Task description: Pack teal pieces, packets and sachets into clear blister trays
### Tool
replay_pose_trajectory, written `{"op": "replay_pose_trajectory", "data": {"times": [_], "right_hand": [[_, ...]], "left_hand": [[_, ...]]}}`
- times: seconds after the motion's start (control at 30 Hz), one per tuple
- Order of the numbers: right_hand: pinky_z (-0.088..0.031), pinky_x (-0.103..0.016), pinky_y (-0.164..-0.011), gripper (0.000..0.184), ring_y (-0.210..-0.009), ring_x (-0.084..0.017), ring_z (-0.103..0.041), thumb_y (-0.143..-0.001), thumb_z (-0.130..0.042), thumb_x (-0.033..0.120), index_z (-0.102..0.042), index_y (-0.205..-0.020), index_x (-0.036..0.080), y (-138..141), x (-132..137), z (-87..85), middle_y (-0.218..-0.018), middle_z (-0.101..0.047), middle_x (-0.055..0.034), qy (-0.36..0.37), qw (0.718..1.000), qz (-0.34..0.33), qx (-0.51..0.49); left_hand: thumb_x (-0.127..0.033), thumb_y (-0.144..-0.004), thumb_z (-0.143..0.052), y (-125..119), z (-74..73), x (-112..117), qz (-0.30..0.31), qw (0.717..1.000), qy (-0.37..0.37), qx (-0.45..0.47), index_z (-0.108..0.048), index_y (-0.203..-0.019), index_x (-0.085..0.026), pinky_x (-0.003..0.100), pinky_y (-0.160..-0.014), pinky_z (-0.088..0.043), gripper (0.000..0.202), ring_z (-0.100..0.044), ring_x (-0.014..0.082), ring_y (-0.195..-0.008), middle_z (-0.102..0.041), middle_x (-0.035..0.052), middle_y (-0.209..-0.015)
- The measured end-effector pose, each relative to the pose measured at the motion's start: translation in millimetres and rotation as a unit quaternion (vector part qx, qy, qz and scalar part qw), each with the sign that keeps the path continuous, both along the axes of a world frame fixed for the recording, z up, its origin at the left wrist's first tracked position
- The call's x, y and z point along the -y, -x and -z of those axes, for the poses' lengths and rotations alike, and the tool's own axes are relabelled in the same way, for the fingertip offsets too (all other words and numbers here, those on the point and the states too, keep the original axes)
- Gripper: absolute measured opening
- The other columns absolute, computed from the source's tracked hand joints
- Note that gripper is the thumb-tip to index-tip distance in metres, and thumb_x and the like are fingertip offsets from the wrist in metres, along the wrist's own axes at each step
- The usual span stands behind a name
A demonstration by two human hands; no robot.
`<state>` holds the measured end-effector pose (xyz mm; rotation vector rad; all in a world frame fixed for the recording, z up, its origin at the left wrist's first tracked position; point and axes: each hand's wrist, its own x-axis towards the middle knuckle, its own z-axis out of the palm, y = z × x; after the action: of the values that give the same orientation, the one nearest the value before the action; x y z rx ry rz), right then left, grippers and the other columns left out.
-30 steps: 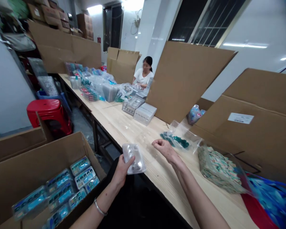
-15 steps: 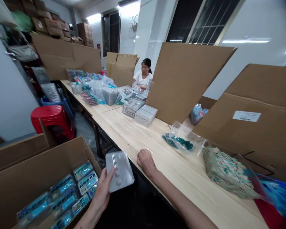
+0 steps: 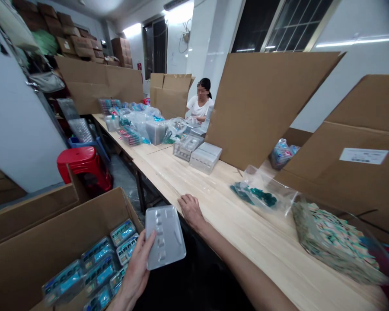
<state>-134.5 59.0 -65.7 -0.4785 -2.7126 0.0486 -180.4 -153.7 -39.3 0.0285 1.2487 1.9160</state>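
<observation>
A clear plastic blister tray (image 3: pixel 173 231) with a row of moulded bumps is held up at the table's near edge. My left hand (image 3: pixel 136 270) grips it by its left side, thumb on top. My right hand (image 3: pixel 191 211) lies on the edge of the wooden table (image 3: pixel 243 233), holding nothing, its fingers loosely bent and a little apart. To the left of my left hand stands an open carton (image 3: pixel 61 229) with several blue-and-teal clear packs (image 3: pixel 100 270) in it. Farther up the table are stacked clear trays (image 3: pixel 205 156).
On the right lie a clear bag with dark green pieces (image 3: pixel 262 196) and a big bag of printed cards (image 3: pixel 340 242). Cardboard sheets (image 3: pixel 269 108) stand along the far side. A person (image 3: pixel 201 106) sits beyond them. A red stool (image 3: pixel 81 157) stands left of the table.
My right hand has gone from a closed fist to looser, more spread fingers on the table edge. My left hand still holds the tray, which is turned slightly. The view has shifted slightly.
</observation>
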Motion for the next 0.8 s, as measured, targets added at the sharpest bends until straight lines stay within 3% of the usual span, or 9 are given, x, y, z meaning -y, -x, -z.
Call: {"op": "replay_pose_trajectory", "data": {"times": [0.13, 0.23, 0.33, 0.53, 0.8], "right_hand": [[-0.038, -0.035, -0.087, 0.021, -0.101, -0.021, -0.050, -0.087, -0.044, 0.016, -0.058, -0.103, 0.015, -9.9, 6.7, -26.3, -0.104, -0.060, -0.0104, 0.089, 0.991, 0.003, -0.098], [-0.041, -0.031, -0.081, 0.017, -0.087, -0.018, -0.053, -0.088, -0.044, 0.022, -0.060, -0.091, 0.016, -43.1, 25.0, -54.9, -0.088, -0.061, -0.0073, 0.174, 0.970, 0.014, -0.170], [-0.042, -0.026, -0.070, 0.016, -0.073, -0.015, -0.053, -0.085, -0.048, 0.027, -0.060, -0.079, 0.018, -80.0, 46.2, -71.5, -0.076, -0.059, -0.0031, 0.254, 0.955, 0.019, -0.150], [-0.039, -0.022, -0.058, 0.015, -0.060, -0.011, -0.048, -0.080, -0.054, 0.028, -0.060, -0.073, 0.017, -126.0, 58.7, -63.6, -0.069, -0.055, 0.0000, 0.325, 0.936, 0.083, -0.108], [-0.035, -0.020, -0.053, 0.024, -0.056, -0.009, -0.042, -0.079, -0.051, 0.032, -0.058, -0.065, 0.015, -143.9, 54.9, -71.0, -0.062, -0.050, 0.0017, 0.379, 0.912, 0.116, -0.110]], "left_hand": [[-0.041, -0.073, -0.063, -8.9, -0.8, -15.7, 0.007, 0.999, -0.037, -0.008, -0.055, -0.113, -0.021, 0.025, -0.080, -0.048, 0.045, -0.060, 0.0185, -0.097, -0.063, 0.0055, -0.111], [-0.042, -0.076, -0.060, -24.0, -2.2, -32.3, 0.023, 0.997, -0.070, -0.014, -0.057, -0.107, -0.020, 0.026, -0.082, -0.045, 0.038, -0.059, 0.0176, -0.097, -0.064, 0.0053, -0.107], [-0.044, -0.080, -0.053, -47.2, -3.7, -49.5, 0.073, 0.990, -0.118, -0.006, -0.056, -0.106, -0.019, 0.028, -0.083, -0.044, 0.036, -0.057, 0.0180, -0.098, -0.063, 0.0053, -0.106], [-0.044, -0.081, -0.051, -88.2, -3.1, -68.5, 0.181, 0.972, -0.144, 0.037, -0.052, -0.114, -0.021, 0.028, -0.080, -0.044, 0.040, -0.055, 0.0214, -0.104, -0.060, 0.0068, -0.112], [-0.046, -0.083, -0.047, -104.8, -10.3, -69.9, 0.222, 0.965, -0.137, -0.009, -0.048, -0.123, -0.023, 0.033, -0.083, -0.045, 0.046, -0.049, 0.0251, -0.113, -0.053, 0.0088, -0.125]]}}
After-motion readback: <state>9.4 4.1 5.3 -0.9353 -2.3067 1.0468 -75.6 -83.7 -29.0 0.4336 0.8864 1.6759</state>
